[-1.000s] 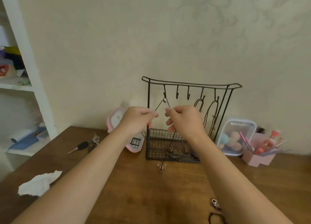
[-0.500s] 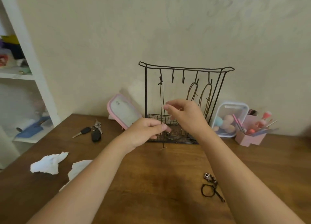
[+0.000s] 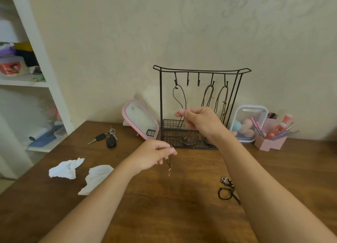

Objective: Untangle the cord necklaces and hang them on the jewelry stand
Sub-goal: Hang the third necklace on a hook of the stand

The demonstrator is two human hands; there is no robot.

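Black cord necklace [image 3: 185, 98] hung off the wire jewelry stand [image 3: 160, 97], leftmost hook. My right hand [image 3: 200, 121] pinched its strand; my left hand [image 3: 155, 154] pinched the lower end, pendant [image 3: 169, 172] dangling.

You had nothing legible in front of you. The pink-rimmed lid [image 3: 139, 120], at nine o'clock from the jewelry stand [image 3: 160, 97], bore a small oval mark, too blurred to read.
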